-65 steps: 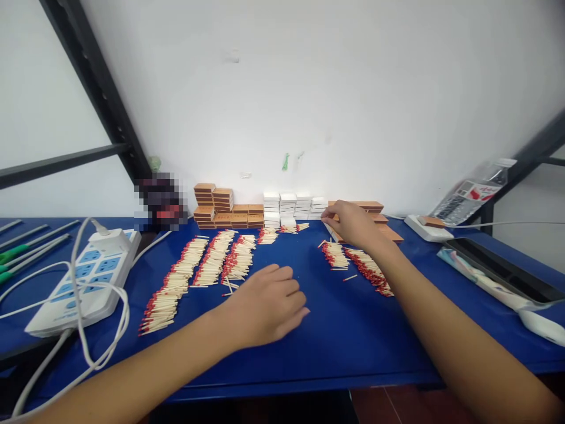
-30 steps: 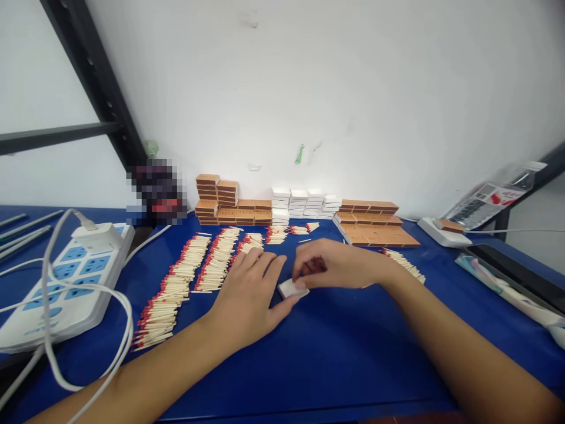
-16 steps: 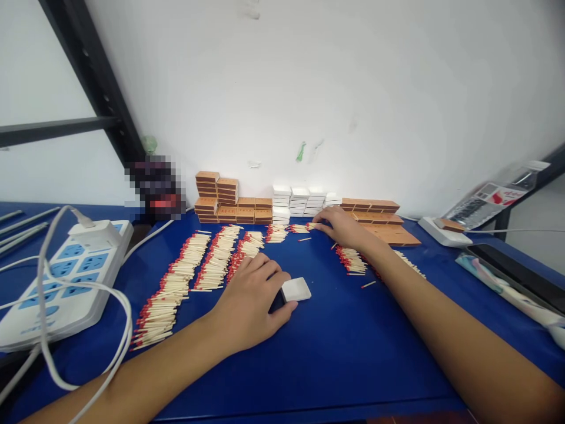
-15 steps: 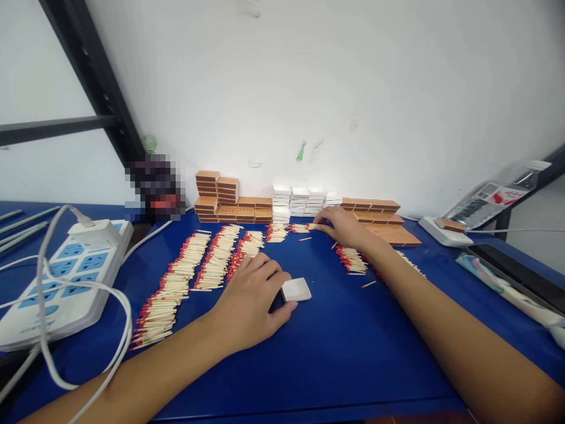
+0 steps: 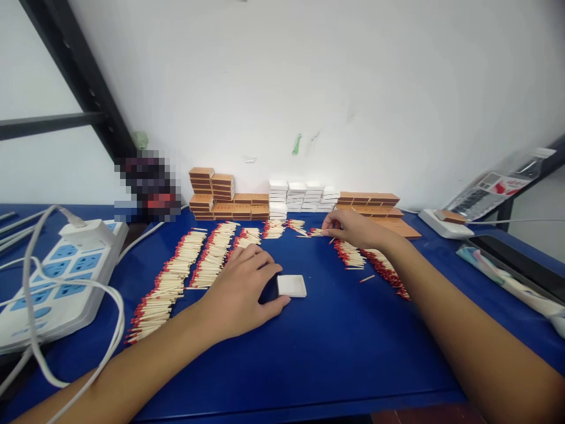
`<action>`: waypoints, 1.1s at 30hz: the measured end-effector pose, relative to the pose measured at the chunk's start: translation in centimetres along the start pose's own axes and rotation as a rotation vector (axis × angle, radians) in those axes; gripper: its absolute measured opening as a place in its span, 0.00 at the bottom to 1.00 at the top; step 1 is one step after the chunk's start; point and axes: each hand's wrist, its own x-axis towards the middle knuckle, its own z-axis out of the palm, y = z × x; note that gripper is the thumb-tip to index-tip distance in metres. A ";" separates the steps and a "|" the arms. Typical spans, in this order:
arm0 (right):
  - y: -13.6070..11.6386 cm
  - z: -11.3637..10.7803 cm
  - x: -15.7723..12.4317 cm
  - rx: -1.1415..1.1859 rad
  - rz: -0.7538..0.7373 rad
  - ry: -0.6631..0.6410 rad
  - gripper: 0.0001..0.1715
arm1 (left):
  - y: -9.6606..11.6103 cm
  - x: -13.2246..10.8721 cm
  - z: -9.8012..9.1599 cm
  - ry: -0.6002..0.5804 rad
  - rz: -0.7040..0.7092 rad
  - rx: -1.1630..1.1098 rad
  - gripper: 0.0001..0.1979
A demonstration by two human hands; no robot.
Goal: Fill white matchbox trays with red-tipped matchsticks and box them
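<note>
We hold our left hand (image 5: 242,290) wide beside the white matchbox tray (image 5: 292,285); our right hand (image 5: 348,227) pinches some matches (image 5: 316,232).

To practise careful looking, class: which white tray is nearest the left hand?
The single tray on the blue table, just beside the left hand. It lies alone, whereas the other white trays are stacked at the back, by the wall.
</note>
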 end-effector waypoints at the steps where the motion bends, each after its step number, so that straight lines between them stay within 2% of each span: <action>1: -0.2 -0.1 -0.1 -0.002 -0.007 0.003 0.16 | -0.1 0.0 -0.1 -0.001 -0.002 0.003 0.18; 9: -3.4 -0.2 -1.4 0.031 -0.119 0.028 0.21 | -0.3 0.3 -0.5 0.045 0.000 0.041 0.13; 13: -5.8 0.4 -2.3 0.091 -0.161 -0.019 0.18 | -1.0 0.5 -0.8 0.100 -0.027 0.112 0.13; 16: -6.9 1.4 -2.7 0.090 -0.207 -0.073 0.14 | -1.5 0.6 -1.2 0.096 -0.044 0.149 0.12; 21: -7.0 2.3 -2.6 0.048 -0.245 -0.086 0.09 | -1.4 0.7 -1.4 0.057 -0.021 0.118 0.12; 29: -7.8 1.3 -3.1 0.099 -0.229 -0.091 0.13 | -1.2 0.6 -1.1 0.068 0.005 0.074 0.12; 33: -8.2 1.4 -3.3 0.107 -0.253 -0.094 0.11 | -1.3 0.7 -1.1 0.077 -0.002 0.090 0.11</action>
